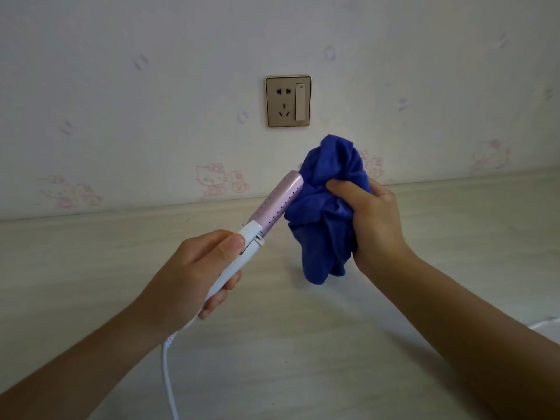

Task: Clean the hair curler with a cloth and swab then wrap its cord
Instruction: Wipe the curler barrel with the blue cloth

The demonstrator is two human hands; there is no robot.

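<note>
My left hand (194,274) grips the white handle of the hair curler (277,204), which points up and to the right above the table. Its pink barrel has small dots along it. My right hand (375,225) holds a bunched blue cloth (324,207) pressed against the right side of the barrel near its tip. The white cord (168,377) hangs from the handle's lower end and runs down out of the picture. No swab is in view.
A pale wooden table (303,344) lies under both arms and meets a wall with pink cartoon prints. A gold-framed wall socket with a switch (288,101) is on the wall above the cloth. A bit of white cord (545,322) shows at the right edge.
</note>
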